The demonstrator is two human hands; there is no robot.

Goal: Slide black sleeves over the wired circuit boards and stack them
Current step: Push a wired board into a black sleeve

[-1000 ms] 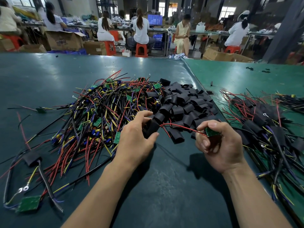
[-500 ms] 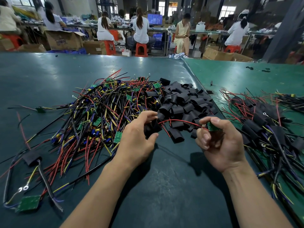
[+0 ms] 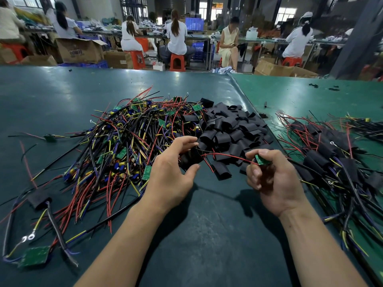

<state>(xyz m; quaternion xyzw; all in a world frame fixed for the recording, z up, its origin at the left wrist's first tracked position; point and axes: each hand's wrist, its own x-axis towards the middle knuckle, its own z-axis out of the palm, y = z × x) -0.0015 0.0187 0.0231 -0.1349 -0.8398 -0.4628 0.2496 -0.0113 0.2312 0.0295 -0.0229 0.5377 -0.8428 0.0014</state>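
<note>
The left hand (image 3: 172, 175) has its fingers and thumb curled round a black sleeve (image 3: 189, 159), thumb below it and fingertips over the top. The right hand (image 3: 271, 179) pinches a small green circuit board (image 3: 261, 160) between thumb and curled fingers, only the board's upper corner showing above them. A red wire (image 3: 226, 156) runs from the board across to the sleeve, the two hands held apart above the dark green table (image 3: 207, 235).

Just behind the sleeve lies the heap of loose black sleeves (image 3: 232, 129). Left of that heap sprawls the tangle of bare wired boards (image 3: 124, 146). Right of the heap, well apart, lies the stack of sleeved boards (image 3: 331, 154). Far behind the heap stands an open cardboard box (image 3: 78, 51); its contents cannot be made out.
</note>
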